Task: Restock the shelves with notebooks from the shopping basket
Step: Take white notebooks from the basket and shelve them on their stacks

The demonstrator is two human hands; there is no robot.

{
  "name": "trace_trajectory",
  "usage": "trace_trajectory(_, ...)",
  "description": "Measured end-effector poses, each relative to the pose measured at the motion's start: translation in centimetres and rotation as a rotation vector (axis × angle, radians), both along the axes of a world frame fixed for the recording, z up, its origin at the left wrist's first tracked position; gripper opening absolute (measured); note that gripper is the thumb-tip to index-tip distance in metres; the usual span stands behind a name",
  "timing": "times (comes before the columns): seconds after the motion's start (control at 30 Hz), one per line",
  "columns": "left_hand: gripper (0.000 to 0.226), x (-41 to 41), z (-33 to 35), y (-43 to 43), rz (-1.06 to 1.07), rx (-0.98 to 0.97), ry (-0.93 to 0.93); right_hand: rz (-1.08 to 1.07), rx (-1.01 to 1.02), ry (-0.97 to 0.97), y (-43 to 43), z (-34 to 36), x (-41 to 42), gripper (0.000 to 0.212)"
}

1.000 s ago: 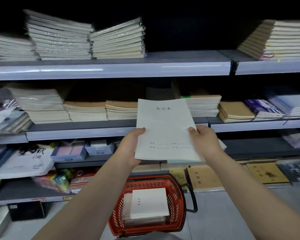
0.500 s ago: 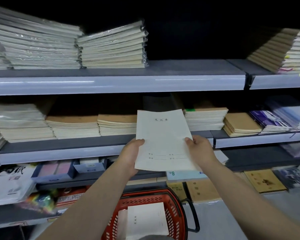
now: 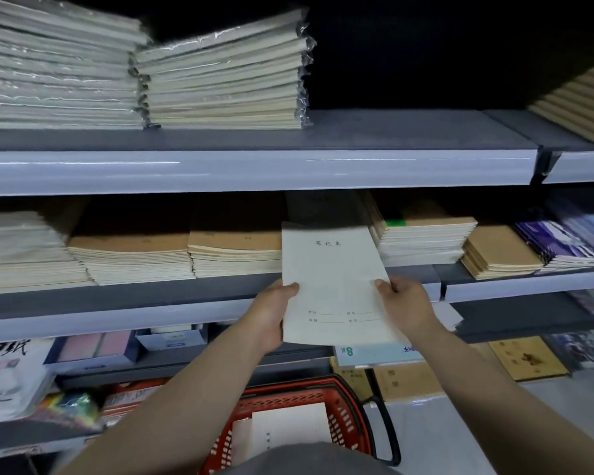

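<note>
At the middle shelf (image 3: 144, 298), I hold one pale notebook (image 3: 330, 279) upright before the gap between the brown-covered stack (image 3: 234, 250) and the stack to its right (image 3: 422, 241), not yet laid down. My left hand (image 3: 271, 313) and right hand (image 3: 405, 303) each pinch a lower side edge, thumbs on the cover. Below, the red shopping basket (image 3: 348, 406) holds more notebooks (image 3: 288, 426), so I judge the restocking partway done.
</note>
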State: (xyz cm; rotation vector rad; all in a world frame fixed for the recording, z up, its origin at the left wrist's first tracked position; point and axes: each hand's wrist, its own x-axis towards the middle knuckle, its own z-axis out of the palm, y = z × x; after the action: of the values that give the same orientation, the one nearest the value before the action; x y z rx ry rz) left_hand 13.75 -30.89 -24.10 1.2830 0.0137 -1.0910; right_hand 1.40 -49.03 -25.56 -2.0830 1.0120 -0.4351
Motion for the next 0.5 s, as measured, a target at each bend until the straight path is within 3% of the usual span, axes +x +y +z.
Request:
trace_trajectory(0.27, 0.02, 0.6, -0.9, -2.4, 0.015, 0.095, 0.006, 0.027, 0.099, 0.083, -3.1, -1.8, 1.0, 0.028)
trace_trajectory(0.4, 0.021, 0.8, -1.8, -3.7, 0.077, 0.153, 0.024, 0.027, 0.132, 0.041, -4.1, -2.1, 1.7, 0.044)
trace_trajectory(0.5, 0.025, 1.2, -2.5, -4.4, 0.115, 0.214, 0.006, 0.046, 0.18, 0.068, -4.6, -2.7, 2.2, 0.032)
